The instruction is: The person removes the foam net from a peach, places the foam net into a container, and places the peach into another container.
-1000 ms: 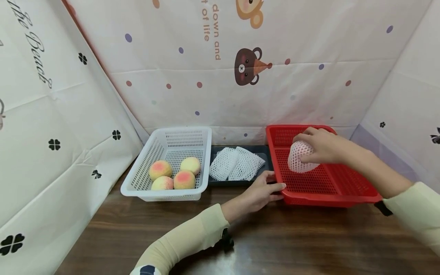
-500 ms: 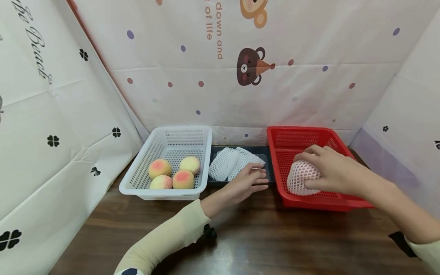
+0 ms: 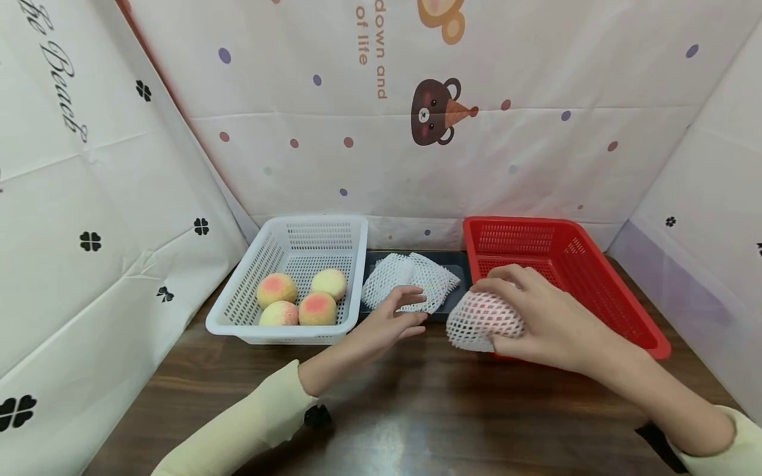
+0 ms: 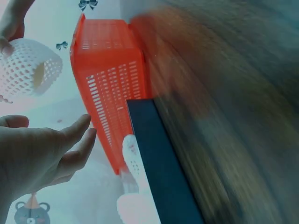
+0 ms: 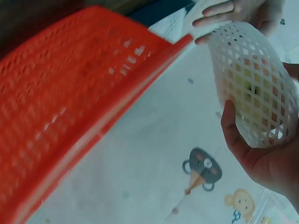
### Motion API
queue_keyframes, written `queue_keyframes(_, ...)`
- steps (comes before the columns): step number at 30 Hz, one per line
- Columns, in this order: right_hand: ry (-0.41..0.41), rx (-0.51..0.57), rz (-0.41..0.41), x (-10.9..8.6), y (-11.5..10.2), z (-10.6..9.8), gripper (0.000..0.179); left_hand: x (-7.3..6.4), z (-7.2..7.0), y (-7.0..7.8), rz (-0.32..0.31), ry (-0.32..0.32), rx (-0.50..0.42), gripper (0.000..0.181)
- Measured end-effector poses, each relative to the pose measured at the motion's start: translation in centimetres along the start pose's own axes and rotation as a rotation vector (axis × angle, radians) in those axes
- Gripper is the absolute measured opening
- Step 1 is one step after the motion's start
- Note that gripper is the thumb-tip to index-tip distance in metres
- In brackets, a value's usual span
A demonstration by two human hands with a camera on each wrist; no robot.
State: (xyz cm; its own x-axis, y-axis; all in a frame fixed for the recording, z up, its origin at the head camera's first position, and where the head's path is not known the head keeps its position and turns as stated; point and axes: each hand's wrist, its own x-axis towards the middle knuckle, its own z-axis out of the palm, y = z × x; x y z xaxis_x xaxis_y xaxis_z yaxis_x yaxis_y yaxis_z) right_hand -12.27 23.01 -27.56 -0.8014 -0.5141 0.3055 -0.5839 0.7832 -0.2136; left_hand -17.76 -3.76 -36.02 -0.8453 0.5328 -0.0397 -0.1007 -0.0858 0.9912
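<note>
My right hand [image 3: 544, 324] grips a peach in a white foam net sleeve [image 3: 479, 324], held in front of the red basket's near left corner. Through the mesh, the right wrist view shows the yellowish fruit [image 5: 254, 91]; one end of the sleeve gapes in the left wrist view. My left hand [image 3: 378, 330], fingers loosely bent and holding nothing, hovers at the front of a black tray [image 3: 457, 263]. White foam net sleeves [image 3: 437, 281] lie flat in that tray, partly covered by the left fingers in the head view.
A white basket [image 3: 360, 264] at the left holds several uncovered peaches [image 3: 276, 291]. The red basket [image 3: 619, 284] stands to the right, with the tray between the two. Patterned sheets [image 3: 333, 165] rise behind and at both sides of the brown wooden table [image 3: 428, 410].
My right hand has carried the sleeved peach left, out of the red basket and toward the middle. My left hand has let go of the red basket's rim and moved left.
</note>
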Motion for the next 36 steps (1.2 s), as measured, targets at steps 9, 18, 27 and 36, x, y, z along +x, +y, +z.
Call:
queue_keyframes(9, -0.087, 0.194, -0.078, 0.1, -1.7, 3.9, 0.070, -2.6, -2.2, 0.3, 0.037, 0.004, 0.324, 0.051)
queue_keyframes(18, -0.057, 0.320, -0.081, 1.0, -2.7, 8.9, 0.064, -4.3, -3.6, 0.5, 0.050, 0.073, 0.441, 0.050)
queue_keyframes(27, -0.049, 0.431, -0.097, 1.9, -3.0, 12.7, 0.060, -5.7, -3.3, 0.1, 0.137, 0.017, 0.527, 0.056)
queue_keyframes(36, -0.109, 0.351, -0.126, 1.3, -1.7, 13.9, 0.059, -6.5, -3.5, -0.6, 0.193, -0.012, 0.850, 0.051)
